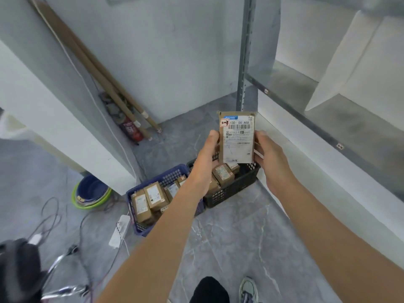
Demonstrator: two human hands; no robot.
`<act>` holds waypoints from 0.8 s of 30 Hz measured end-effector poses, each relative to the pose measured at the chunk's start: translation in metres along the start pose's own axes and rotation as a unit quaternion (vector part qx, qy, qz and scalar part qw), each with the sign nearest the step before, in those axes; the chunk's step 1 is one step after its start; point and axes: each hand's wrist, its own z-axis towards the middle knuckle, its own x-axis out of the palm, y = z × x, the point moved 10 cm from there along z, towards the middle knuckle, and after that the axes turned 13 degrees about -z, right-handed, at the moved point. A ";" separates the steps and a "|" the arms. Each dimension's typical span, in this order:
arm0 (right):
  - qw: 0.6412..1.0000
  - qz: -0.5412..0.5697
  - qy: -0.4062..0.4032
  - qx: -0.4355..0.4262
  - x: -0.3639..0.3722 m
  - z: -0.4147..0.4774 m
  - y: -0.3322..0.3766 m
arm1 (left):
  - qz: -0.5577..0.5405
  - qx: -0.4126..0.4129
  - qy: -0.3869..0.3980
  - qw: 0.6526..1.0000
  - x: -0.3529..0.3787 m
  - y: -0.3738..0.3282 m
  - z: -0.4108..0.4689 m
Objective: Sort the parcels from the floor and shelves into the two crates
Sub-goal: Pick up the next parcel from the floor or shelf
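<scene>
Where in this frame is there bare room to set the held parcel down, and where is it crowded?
Free: the floor between the crates and the shoe, and the grey shelf board on the right. Crowded: the blue crate and black crate both hold parcels; cables, a power strip and basins clutter the floor left of them.

Showing "530- D5 A68" in black print near the top of the white shipping label [238, 147] on the flat brown cardboard parcel [237, 137]. Bearing, at the label's upper left corner, a red-bordered square sticker [225, 123] with a black handwritten mark looking like "1-3". Carrying a black barcode [241, 127] just below the number. Blurring beyond reading: the label's finer lines, and the white labels on the brown boxes [154, 196] in the blue plastic crate [138, 227].
</scene>
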 end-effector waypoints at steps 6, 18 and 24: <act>0.999 0.002 0.041 0.035 0.017 0.066 -0.025 | -0.007 -0.033 -0.019 0.999 -0.014 0.025 0.065; 0.988 -0.015 0.035 0.147 0.071 0.267 -0.087 | -0.032 -0.148 -0.010 0.988 -0.058 0.096 0.290; 0.975 -0.054 0.014 0.216 0.094 0.370 -0.162 | -0.045 -0.226 -0.048 0.972 -0.079 0.178 0.393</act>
